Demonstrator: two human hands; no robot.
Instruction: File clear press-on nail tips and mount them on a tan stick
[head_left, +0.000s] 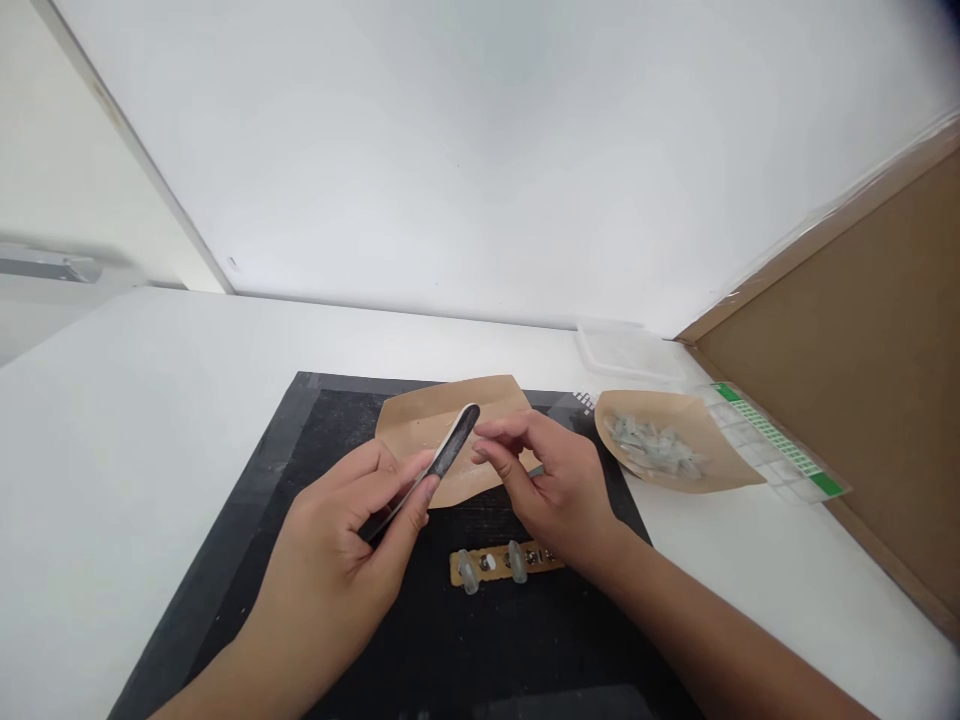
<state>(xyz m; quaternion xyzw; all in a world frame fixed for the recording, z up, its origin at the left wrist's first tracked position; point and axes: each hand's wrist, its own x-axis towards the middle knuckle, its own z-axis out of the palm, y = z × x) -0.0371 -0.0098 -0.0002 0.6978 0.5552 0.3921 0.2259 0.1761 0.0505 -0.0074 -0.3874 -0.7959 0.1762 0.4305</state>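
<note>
A nail file [454,441], dark on its face with a pale edge, slants upward from my left hand [360,530]. The left fingers and thumb are closed around its lower part. Close to the file's upper end, my right hand [551,480] has its thumb and fingertips drawn together in a pinch; whatever sits between them is too small or hidden to make out. Below the hands lies a narrow tan strip [491,563] with several round metallic spots. Two clear nail tips [517,562] stand on it, and my right hand covers its right end.
Under the hands is a black mat [420,640] on a white table. A brown paper sheet [412,425] lies behind the file. To the right, another brown paper [720,475] holds several clear nail tips [652,445], beside a clear green-marked packet [780,440] and a transparent tray [626,350].
</note>
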